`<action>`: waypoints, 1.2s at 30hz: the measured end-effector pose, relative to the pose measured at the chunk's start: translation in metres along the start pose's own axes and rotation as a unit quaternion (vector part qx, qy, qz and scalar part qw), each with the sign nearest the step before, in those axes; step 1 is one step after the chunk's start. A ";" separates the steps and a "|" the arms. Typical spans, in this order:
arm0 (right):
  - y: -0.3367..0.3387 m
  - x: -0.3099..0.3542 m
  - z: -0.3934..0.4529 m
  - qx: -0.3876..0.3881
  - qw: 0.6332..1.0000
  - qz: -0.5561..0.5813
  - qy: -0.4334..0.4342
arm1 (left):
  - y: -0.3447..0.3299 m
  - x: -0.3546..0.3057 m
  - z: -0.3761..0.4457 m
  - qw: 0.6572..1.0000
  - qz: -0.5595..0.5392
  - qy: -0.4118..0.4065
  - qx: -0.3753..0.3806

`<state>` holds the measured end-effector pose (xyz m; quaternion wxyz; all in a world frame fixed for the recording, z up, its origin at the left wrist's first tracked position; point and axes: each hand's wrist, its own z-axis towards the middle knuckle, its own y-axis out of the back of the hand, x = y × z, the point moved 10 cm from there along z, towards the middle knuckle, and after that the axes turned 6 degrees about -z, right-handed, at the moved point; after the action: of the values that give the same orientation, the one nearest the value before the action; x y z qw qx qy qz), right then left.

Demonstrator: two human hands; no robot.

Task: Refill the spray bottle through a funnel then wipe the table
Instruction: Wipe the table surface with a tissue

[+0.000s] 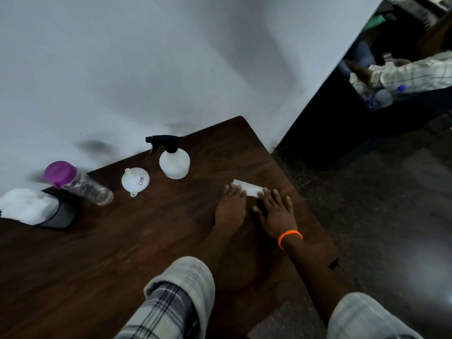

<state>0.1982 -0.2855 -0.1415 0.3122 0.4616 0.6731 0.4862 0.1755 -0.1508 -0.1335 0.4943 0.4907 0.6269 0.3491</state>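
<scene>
A white spray bottle (174, 162) with a black trigger head stands upright near the far edge of the dark wooden table (127, 241). A white funnel (135, 181) lies on the table to its left. Further left stands a clear bottle (80, 183) with a purple lid. A folded white tissue (247, 188) lies flat near the table's right edge. My left hand (231, 205) and my right hand (276, 214) both press flat on it, fingers spread, the left on its near left end, the right on its right end. An orange band circles my right wrist.
A white tissue pack in a black holder (31, 209) sits at the far left. A pale wall runs behind the table. The table's right edge drops to a grey floor. Another person's sleeve (415, 74) and a water bottle (385, 96) show at the upper right.
</scene>
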 end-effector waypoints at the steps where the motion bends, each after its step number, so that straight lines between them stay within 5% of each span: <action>1: -0.004 -0.005 -0.013 -0.003 1.000 0.002 -0.007 | -0.004 -0.008 -0.007 1.000 0.001 -0.006 0.007; 9: -0.016 0.012 -0.040 0.009 1.000 0.023 -0.014 | -0.004 0.000 -0.041 0.998 0.046 -0.030 0.015; 24: 0.008 0.203 0.043 0.028 0.989 -0.001 0.148 | 0.050 0.159 -0.087 0.986 0.098 0.133 -0.012; 36: -0.009 0.275 0.010 0.035 0.972 -0.034 0.229 | 0.042 0.209 -0.163 0.978 0.046 0.202 -0.004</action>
<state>0.0996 -0.0284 -0.1449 0.1499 0.3258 0.7584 0.5442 0.0234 0.0695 -0.1092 0.3424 0.4365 0.6894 0.4658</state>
